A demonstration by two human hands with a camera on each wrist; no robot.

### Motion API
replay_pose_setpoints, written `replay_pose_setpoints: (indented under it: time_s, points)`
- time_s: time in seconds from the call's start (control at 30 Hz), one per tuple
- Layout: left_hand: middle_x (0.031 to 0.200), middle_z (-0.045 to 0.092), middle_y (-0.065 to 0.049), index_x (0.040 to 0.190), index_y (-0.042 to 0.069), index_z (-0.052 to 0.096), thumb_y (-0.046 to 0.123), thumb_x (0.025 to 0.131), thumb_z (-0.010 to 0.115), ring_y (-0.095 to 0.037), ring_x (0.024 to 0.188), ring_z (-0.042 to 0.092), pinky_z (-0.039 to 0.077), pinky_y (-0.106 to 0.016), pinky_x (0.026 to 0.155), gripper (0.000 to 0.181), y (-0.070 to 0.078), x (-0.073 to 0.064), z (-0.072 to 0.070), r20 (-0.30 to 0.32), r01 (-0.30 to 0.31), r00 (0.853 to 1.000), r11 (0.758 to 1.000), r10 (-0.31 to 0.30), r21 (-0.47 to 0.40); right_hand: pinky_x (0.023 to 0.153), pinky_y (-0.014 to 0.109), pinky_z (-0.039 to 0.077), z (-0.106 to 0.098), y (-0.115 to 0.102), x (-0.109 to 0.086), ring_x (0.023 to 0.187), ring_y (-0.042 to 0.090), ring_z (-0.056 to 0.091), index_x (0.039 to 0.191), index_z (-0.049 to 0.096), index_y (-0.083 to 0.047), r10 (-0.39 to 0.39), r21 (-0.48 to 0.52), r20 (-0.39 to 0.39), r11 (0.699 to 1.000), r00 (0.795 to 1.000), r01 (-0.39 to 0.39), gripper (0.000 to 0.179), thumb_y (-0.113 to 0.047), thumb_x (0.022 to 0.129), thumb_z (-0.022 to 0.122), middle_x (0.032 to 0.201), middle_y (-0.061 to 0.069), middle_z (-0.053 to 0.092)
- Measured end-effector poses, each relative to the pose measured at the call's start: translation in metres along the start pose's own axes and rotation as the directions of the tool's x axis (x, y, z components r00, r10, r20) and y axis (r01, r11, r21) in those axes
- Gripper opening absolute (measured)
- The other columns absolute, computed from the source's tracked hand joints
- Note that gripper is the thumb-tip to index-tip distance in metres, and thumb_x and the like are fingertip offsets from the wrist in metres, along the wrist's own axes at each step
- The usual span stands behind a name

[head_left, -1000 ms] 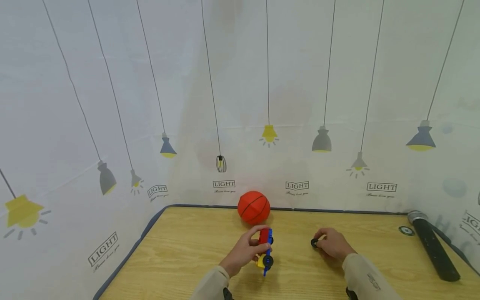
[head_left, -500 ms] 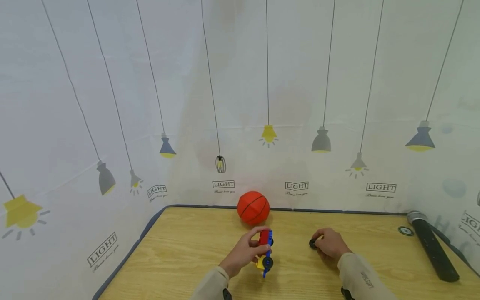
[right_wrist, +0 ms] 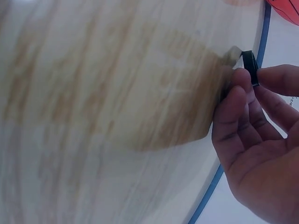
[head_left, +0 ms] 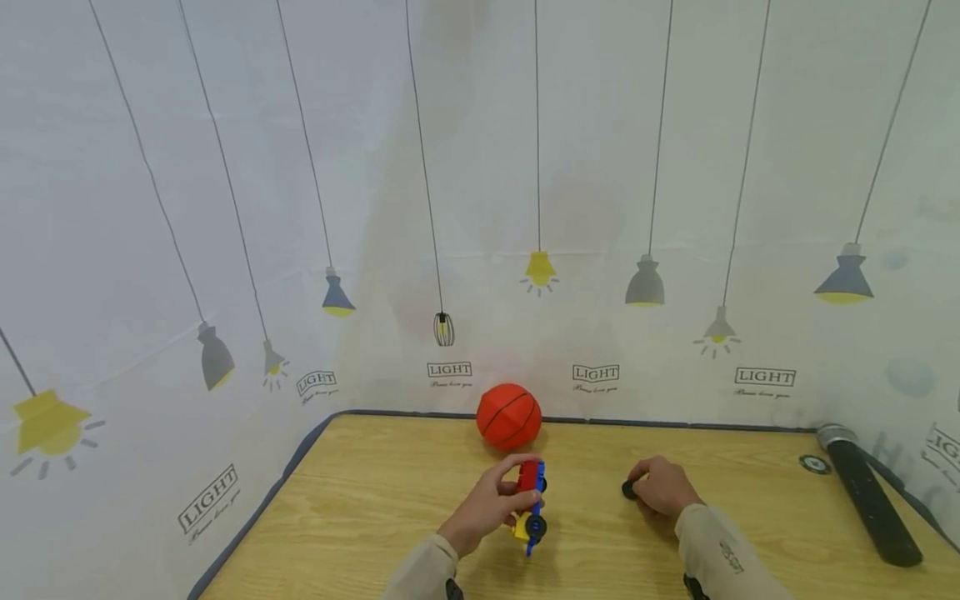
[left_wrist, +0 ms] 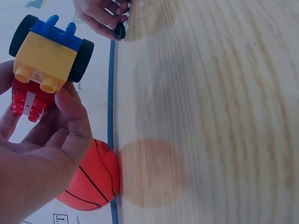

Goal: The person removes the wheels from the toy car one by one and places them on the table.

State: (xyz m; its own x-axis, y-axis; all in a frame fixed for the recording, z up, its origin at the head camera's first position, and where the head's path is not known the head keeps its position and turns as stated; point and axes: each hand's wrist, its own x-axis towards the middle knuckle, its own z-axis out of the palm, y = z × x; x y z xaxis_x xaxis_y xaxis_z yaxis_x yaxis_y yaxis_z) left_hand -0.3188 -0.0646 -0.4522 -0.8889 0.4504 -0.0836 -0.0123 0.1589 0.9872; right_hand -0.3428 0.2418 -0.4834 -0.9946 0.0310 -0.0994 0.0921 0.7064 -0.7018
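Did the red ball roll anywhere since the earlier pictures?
No. In the head view, the red ball sits in the same spot, just below and to the right of the same printed LIGHT sign.

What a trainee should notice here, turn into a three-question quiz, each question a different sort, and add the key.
1. Besides red, blue and black, which colour shows on the toy vehicle in the left hand?
A) green
B) yellow
C) purple

2. True or false: in the head view, the microphone lies farther right than the right hand.

3. Which hand holds the small black wheel, and how?

Key:
1. B
2. True
3. The right hand, pinching it with its fingers.
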Motion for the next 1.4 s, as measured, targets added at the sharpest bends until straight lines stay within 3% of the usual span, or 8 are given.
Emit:
replay_pose_setpoints:
  time_s: [0.5,0.6,0.73,1.03,1.2,1.4]
  points:
    - [0.117,0.072,-0.022,0.143,0.025,0.051,0.022,0.098,0.065,-0.014,0.08,0.064,0.05,-0.024,0.067,0.048,0.003,-0.003,0.001,-0.004,-0.009,1.0,1.0,0.009,-0.002,0.049,0.024,0.045,-0.005,-0.005,-0.004,0.052,0.013,0.054,0.111,0.067,0.006,0.006,-0.025,-0.005,1.0,1.0,-0.006,0.025,-0.003,0.091,0.055,0.064,0.004,0.063]
    - [0.115,0.073,-0.02,0.142,0.027,0.052,0.022,0.098,0.065,-0.014,0.081,0.064,0.05,-0.025,0.067,0.046,0.003,-0.004,0.001,-0.008,-0.007,1.0,1.0,0.007,-0.005,0.052,0.025,0.045,-0.007,-0.008,-0.005,0.056,0.014,0.054,0.11,0.069,0.005,-0.037,-0.056,-0.026,0.998,0.999,0.036,0.025,-0.005,0.091,0.056,0.073,0.006,0.065]
    - [0.115,0.073,-0.019,0.143,0.026,0.052,0.022,0.098,0.065,-0.014,0.081,0.065,0.051,-0.025,0.067,0.046,0.003,-0.003,0.001,-0.01,-0.007,1.0,1.0,0.007,-0.009,0.054,0.029,0.047,-0.011,-0.014,-0.008,0.06,0.016,0.056,0.113,0.069,0.004,-0.085,-0.015,-0.048,0.996,0.995,0.085,0.026,-0.006,0.092,0.057,0.084,0.01,0.067]
    - [0.112,0.074,-0.015,0.142,0.024,0.051,0.023,0.098,0.065,-0.015,0.083,0.066,0.05,-0.025,0.068,0.046,0.002,0.0,0.003,-0.026,-0.009,1.0,1.0,0.009,-0.006,0.052,0.03,0.05,-0.015,-0.042,-0.022,0.06,0.02,0.061,0.115,0.07,0.002,-0.164,0.074,-0.057,0.983,0.985,0.168,0.026,-0.008,0.096,0.056,0.081,0.012,0.069]
    - [0.115,0.073,-0.019,0.14,0.026,0.053,0.023,0.098,0.066,-0.016,0.083,0.066,0.051,-0.025,0.069,0.045,0.001,0.002,0.003,-0.037,-0.016,0.999,1.0,0.015,-0.013,0.052,0.028,0.05,-0.015,-0.06,-0.033,0.058,0.017,0.059,0.113,0.071,0.001,-0.241,0.13,-0.015,0.962,0.971,0.24,0.023,-0.008,0.097,0.057,0.083,0.012,0.071]
    - [0.111,0.075,-0.015,0.139,0.026,0.053,0.024,0.097,0.066,-0.015,0.083,0.067,0.051,-0.026,0.069,0.044,-0.001,0.002,0.005,-0.054,-0.019,0.998,1.0,0.018,-0.021,0.054,0.028,0.053,-0.011,-0.077,-0.044,0.061,0.015,0.061,0.11,0.072,-0.001,-0.385,0.138,0.068,0.917,0.921,0.373,0.021,-0.011,0.097,0.059,0.083,0.006,0.071]
